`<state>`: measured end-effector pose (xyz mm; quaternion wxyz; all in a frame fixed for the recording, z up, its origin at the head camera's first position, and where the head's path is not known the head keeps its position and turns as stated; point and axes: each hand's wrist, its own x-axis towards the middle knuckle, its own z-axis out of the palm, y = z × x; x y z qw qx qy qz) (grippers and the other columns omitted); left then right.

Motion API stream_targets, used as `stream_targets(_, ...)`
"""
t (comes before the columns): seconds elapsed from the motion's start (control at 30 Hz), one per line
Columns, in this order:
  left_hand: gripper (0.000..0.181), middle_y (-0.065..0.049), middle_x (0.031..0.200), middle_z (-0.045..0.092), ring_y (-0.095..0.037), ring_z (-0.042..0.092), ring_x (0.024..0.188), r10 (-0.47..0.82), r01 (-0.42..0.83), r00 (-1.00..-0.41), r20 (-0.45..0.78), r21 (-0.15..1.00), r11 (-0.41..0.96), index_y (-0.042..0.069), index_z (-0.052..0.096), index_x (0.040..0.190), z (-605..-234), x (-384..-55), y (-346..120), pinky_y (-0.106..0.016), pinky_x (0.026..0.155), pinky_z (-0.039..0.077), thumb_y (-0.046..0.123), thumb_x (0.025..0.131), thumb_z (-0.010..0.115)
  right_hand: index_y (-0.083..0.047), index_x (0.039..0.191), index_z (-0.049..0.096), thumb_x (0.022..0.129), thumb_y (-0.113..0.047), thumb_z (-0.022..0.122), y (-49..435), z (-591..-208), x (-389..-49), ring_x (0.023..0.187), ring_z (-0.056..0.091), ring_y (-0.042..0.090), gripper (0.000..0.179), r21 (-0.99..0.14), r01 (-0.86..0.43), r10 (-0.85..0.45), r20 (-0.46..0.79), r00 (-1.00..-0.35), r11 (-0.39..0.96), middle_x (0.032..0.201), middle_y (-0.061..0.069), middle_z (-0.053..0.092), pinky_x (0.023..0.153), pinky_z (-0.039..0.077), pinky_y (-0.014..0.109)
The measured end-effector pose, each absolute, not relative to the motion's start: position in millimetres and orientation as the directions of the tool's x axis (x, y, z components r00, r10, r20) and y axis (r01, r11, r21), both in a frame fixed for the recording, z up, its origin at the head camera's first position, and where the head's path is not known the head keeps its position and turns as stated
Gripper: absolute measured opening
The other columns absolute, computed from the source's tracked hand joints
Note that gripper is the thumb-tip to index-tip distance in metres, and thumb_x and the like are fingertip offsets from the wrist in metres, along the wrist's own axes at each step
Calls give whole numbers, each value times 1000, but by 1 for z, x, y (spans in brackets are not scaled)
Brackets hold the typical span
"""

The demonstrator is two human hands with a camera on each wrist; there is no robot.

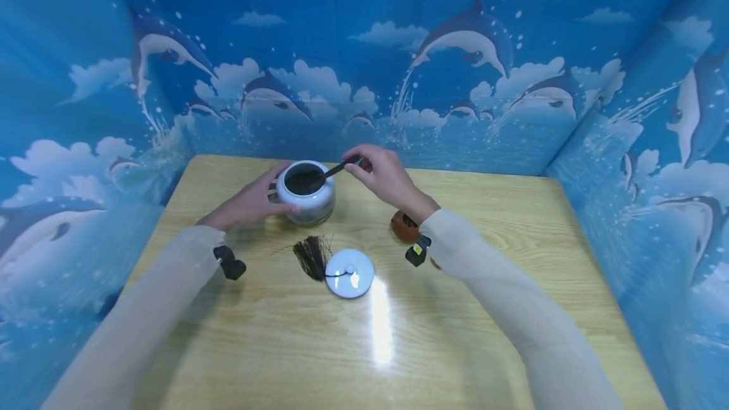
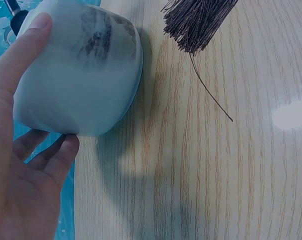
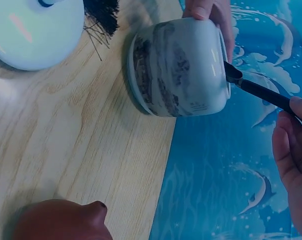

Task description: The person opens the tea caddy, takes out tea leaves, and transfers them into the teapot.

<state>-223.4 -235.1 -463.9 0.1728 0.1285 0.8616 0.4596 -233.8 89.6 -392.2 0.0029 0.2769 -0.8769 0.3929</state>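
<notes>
A white ceramic jar (image 1: 316,211) with a grey painted pattern stands at the back left of the table, its mouth facing up and dark material visible inside. My left hand (image 1: 254,200) holds it from the left, thumb on the near side (image 2: 21,55) and fingers around the far side. Between thumb and fingers my right hand (image 1: 380,173) pinches the black handle of a small spoon (image 3: 263,94). The spoon's head reaches into the jar's mouth, so its tip is hidden. The jar's painted wall (image 3: 181,70) shows in the right wrist view.
A round white lid (image 1: 359,261) with a knob lies in front of the jar. Beside it is a bundle of dark bristles (image 1: 311,258), with a thin strand crossing the lid. A brown clay teapot (image 3: 61,220) sits below my right wrist, partly hidden in the head view.
</notes>
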Motion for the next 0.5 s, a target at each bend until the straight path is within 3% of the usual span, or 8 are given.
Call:
stream_targets(0.2,119,-5,179,29,-38,35,162,385,66,-906,-177,838,541,31,19,175,-464,-226,-234,-73,127,35,50,85,94,-8,133,74,110,-17,68,81,-391,-236,90,68,16,26,-540,-612,-573,266,-775,577,119,7,75,75,59,34)
stream_targets(0.5,120,-9,181,25,-41,33,163,390,62,-902,-182,842,535,26,14,177,-466,-227,-236,-70,127,37,44,88,93,-8,133,72,112,-15,64,64,-381,-240,116,71,22,24,-380,-699,-692,181,-699,606,129,8,74,98,63,36)
